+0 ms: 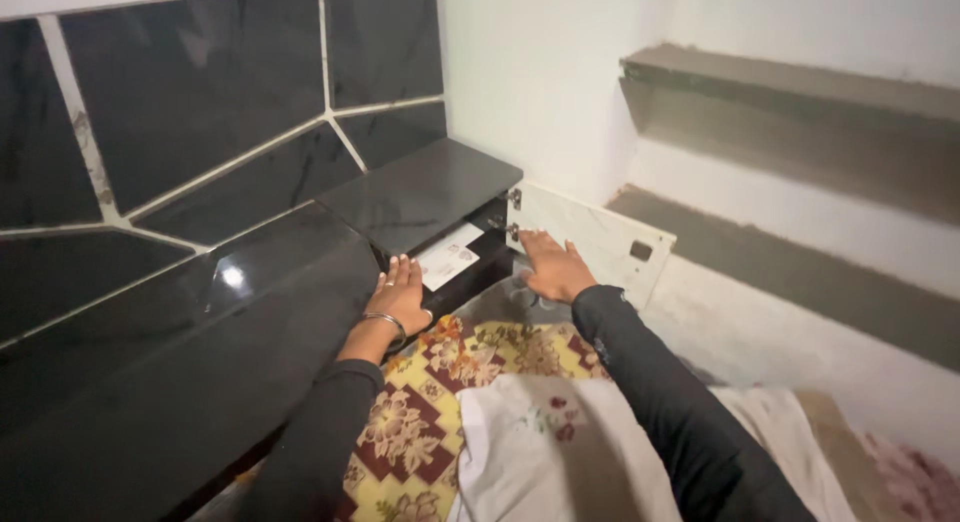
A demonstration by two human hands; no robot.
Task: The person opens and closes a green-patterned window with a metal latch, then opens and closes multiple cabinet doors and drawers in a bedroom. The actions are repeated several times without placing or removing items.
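Reaching into a dark open compartment (478, 250) at the head of a glossy black bed frame (250, 312), a person lays both hands flat, fingers spread and clamped on nothing. The left hand (402, 295) (a thin metal bangle (386, 323) at the wrist) rests on the compartment's front edge, fingertips touching a white rectangular paper card (447, 254) lying inside. The card's long axis runs diagonally, from near the left fingertips up and right toward the hinges, its far end tucked under the black lid panel (425, 192). The right hand (553, 266) presses palm-down at the base of the white marbled flap door (600, 240), which hangs swung open to the right on two small metal hinges (513, 214). Space is tight: the lid panel overhangs the opening, the white wall (540, 82) closes in behind the door, and a floral yellow-and-maroon bedsheet (430, 402) with a white printed cloth (540, 452) lies directly below both sleeved arms.
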